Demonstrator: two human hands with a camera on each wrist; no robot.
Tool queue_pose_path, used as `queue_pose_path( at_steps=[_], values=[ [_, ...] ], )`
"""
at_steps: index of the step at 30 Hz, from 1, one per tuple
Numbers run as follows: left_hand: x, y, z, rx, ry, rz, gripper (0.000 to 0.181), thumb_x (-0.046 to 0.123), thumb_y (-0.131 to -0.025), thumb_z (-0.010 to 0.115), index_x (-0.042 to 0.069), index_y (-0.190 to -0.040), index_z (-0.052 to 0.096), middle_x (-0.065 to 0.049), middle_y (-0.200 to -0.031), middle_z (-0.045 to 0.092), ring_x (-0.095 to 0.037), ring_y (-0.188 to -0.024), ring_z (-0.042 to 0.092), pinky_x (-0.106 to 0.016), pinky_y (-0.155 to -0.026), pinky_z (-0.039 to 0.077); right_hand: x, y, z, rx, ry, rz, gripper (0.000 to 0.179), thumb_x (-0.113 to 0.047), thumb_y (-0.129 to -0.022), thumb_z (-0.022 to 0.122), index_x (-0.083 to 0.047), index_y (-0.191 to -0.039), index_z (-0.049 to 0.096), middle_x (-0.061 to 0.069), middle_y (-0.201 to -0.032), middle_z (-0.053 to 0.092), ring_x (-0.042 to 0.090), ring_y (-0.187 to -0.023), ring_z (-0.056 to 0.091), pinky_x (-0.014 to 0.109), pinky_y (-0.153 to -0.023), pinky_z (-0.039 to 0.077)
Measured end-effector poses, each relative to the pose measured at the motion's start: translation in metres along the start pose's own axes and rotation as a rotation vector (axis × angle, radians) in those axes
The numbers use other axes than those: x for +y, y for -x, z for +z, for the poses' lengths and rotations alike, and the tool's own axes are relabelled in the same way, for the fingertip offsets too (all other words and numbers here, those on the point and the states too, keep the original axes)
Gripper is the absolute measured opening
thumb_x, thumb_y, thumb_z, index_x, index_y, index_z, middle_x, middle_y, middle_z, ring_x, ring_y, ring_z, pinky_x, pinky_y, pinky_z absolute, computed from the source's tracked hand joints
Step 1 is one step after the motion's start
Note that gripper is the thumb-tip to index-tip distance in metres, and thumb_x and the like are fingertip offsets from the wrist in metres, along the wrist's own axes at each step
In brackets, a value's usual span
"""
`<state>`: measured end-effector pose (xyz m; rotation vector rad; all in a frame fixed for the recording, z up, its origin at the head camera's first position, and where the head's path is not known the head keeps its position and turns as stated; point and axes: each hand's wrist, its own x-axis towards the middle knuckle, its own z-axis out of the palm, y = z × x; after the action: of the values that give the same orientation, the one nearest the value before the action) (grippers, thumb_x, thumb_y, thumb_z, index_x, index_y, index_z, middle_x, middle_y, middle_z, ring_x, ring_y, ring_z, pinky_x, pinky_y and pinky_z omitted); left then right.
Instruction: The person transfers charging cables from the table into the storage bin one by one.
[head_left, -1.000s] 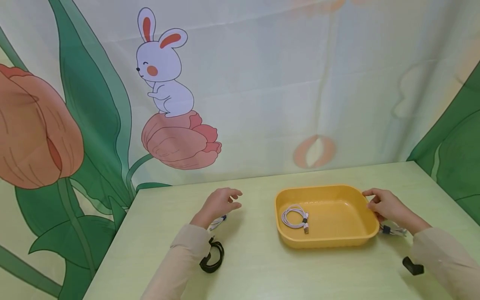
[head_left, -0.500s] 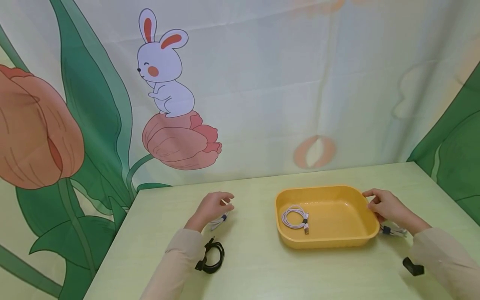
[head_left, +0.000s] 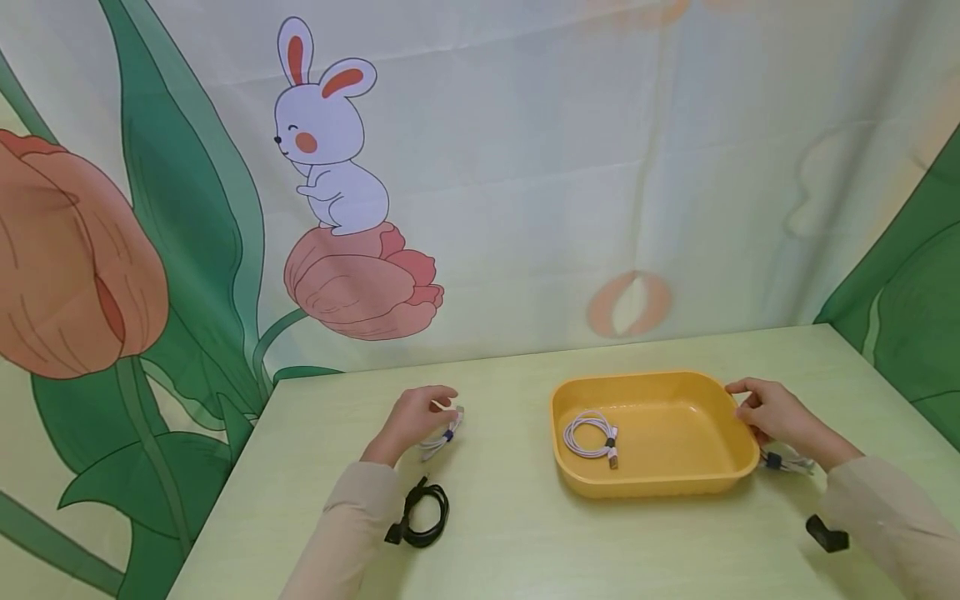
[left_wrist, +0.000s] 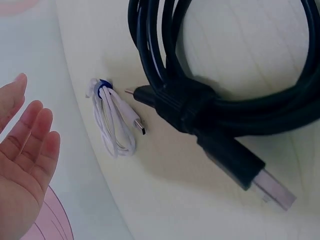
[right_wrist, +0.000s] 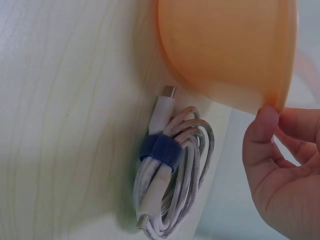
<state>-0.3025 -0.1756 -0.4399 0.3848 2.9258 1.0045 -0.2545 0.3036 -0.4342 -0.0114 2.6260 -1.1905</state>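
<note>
My left hand (head_left: 411, 419) hovers with relaxed fingers beside and over a white cable (head_left: 448, 435), which is coiled and tied with a blue strap. In the left wrist view the palm and fingers hold nothing, apart from that cable. A coiled black USB cable (left_wrist: 185, 107) lies nearer to the camera. On the other side, my right hand (head_left: 780, 412) pinches the right rim of a yellow tray (head_left: 667, 442) between thumb and fingers. Inside the tray, at its left, rests a white USB cable (head_left: 609, 443) with a dark strap. Another white cable (right_wrist: 160, 150), blue-strapped, lies under the right hand.
A small black angular object (head_left: 827, 533) shows next to the right sleeve. Pale wood-patterned table (head_left: 510, 533) extends between the black cable and the tray. Behind the table hangs a printed curtain (head_left: 510, 208) with a rabbit and tulips.
My left hand has drawn back to the left and slightly down, uncovering more of the white cable and the black one. The right hand and tray have stayed still.
</note>
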Motion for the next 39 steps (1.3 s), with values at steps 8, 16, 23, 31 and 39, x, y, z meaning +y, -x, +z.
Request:
queue_pose_path(
  at_steps=[8, 16, 23, 31, 39],
  values=[
    [-0.009, 0.000, 0.000, 0.001, 0.010, -0.039, 0.034, 0.017, -0.080, 0.064, 0.008, -0.112, 0.059, -0.011, -0.099, 0.063, -0.022, -0.086, 0.059, -0.035, -0.077, 0.049, 0.001, 0.000, 0.000, -0.007, -0.002, -0.007, 0.041, -0.001, -0.088, 0.043, 0.010, -0.126, 0.032, 0.015, -0.086, 0.049, 0.018, -0.062, 0.050, 0.028, -0.058, 0.052],
    [-0.013, 0.004, -0.001, -0.001, 0.027, -0.067, 0.035, 0.016, -0.081, 0.063, 0.008, -0.115, 0.058, -0.012, -0.103, 0.062, -0.023, -0.091, 0.058, -0.035, -0.077, 0.049, 0.001, 0.000, -0.001, -0.016, -0.010, -0.002, 0.041, -0.001, -0.089, 0.043, 0.010, -0.127, 0.031, 0.015, -0.087, 0.049, 0.018, -0.064, 0.050, 0.029, -0.059, 0.052],
    [-0.022, 0.005, -0.002, 0.030, 0.038, -0.062, 0.035, 0.017, -0.081, 0.064, 0.006, -0.114, 0.058, -0.012, -0.099, 0.063, -0.026, -0.090, 0.059, -0.036, -0.077, 0.049, 0.001, -0.001, -0.001, -0.010, -0.008, 0.008, 0.041, -0.001, -0.089, 0.044, 0.009, -0.127, 0.031, 0.015, -0.087, 0.049, 0.018, -0.064, 0.050, 0.029, -0.059, 0.052],
    [-0.033, 0.005, 0.000, 0.058, 0.040, -0.065, 0.034, 0.014, -0.080, 0.064, 0.003, -0.112, 0.059, -0.012, -0.095, 0.064, -0.027, -0.087, 0.060, -0.035, -0.075, 0.050, 0.000, 0.000, 0.000, -0.010, -0.006, 0.015, 0.041, -0.001, -0.089, 0.044, 0.009, -0.127, 0.031, 0.016, -0.088, 0.049, 0.018, -0.064, 0.050, 0.028, -0.060, 0.052],
    [-0.038, 0.005, 0.002, 0.051, 0.056, -0.116, 0.034, 0.016, -0.081, 0.063, 0.004, -0.113, 0.058, -0.011, -0.096, 0.063, -0.026, -0.090, 0.059, -0.035, -0.076, 0.050, 0.000, 0.001, -0.001, -0.012, -0.009, 0.011, 0.041, -0.001, -0.089, 0.043, 0.010, -0.127, 0.030, 0.016, -0.088, 0.049, 0.019, -0.064, 0.050, 0.029, -0.059, 0.052]
  ],
)
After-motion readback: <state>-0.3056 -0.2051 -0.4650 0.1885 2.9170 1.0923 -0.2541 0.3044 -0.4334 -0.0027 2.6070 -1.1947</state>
